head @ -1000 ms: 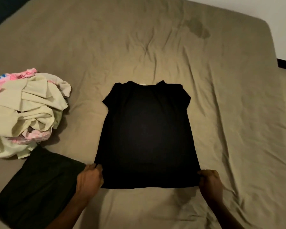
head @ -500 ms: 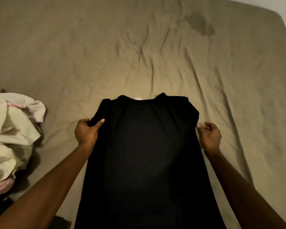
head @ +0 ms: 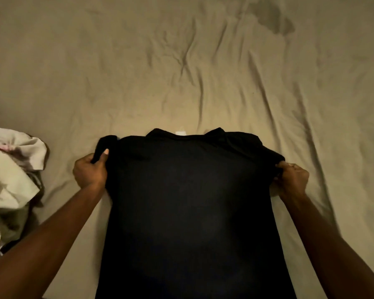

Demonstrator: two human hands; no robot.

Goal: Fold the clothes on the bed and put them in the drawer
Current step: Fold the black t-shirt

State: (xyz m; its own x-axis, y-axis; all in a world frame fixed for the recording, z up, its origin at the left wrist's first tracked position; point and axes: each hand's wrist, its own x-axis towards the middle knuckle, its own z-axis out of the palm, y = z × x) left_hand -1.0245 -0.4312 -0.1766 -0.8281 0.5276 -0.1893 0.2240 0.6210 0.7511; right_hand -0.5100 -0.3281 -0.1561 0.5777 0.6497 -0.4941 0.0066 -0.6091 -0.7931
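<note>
Black shirt (head: 190,212) lies flat on the bed sheet (head: 181,72), filling the lower centre of the frame, its long axis running bottom to top — hem out of view past the bottom edge, collar with a white tag at mid-frame centre. Both forearms come in from the lower corners along the shirt's two sides. Left hand (head: 90,172) at centre left grips the left sleeve, fingers curled round the bunched fabric, thumb laid on top. Right hand (head: 292,178) at centre right pinches the right shoulder edge, fingers curled tight on the cloth. The hands sit at about the same height, one on each side, so neither is nearer; the body of the shirt lies between them and inward from each set of fingers, so a sleeve or side fold would probably go toward the centre line. Pile of light clothes (head: 11,180) sits at the left edge, near the left forearm but apart from the shirt — less room there. Upper half of the frame is rumpled sheet with a dark stain (head: 274,20) at upper right. No drawer in view.
</note>
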